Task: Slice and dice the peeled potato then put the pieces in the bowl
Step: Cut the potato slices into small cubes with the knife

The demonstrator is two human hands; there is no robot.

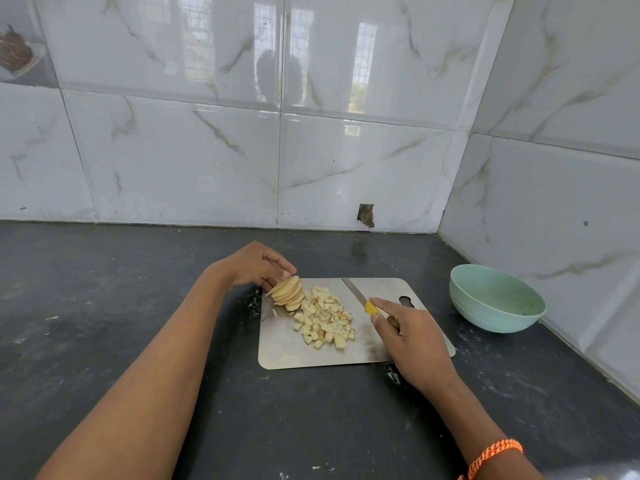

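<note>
Head view shows me my left hand [258,265] pinching the fanned stack of potato slices [288,292] at the far left corner of the steel cutting board [287,351], its grip closed on the slices, likely to square them for dicing. My right hand [414,337] holds the yellow-handled knife [360,297], grip wrapped on the handle, forefinger along it, blade angled away from the heap of diced potato [323,317] mid-board. Pale green bowl [497,299] waits on the dark table [138,306] at right, seemingly no pieces in it. I read no writing anywhere.
</note>
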